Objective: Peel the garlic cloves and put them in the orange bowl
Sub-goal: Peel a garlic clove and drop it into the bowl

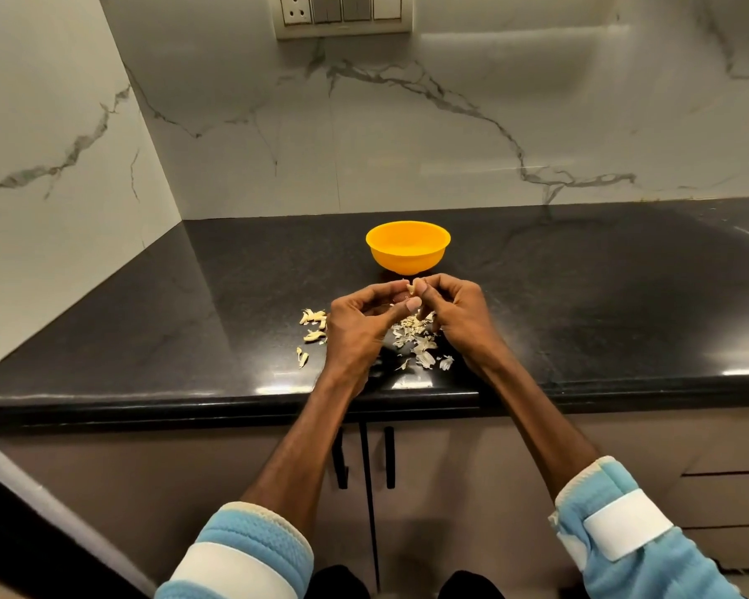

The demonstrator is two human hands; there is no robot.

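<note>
Fingers [413,303] around garlic clove [411,289]

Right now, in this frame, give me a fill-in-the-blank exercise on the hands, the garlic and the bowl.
1. The left hand and the right hand pinch one garlic clove in front of the ____ bowl.
2. Loose garlic skins lie scattered on the ____ countertop.
3. Both sleeves are light ____ with white bands.
Missing words: orange; black; blue.

Marble wall [450,123] with switch panel [342,15] rises behind black counter [580,296].
</note>
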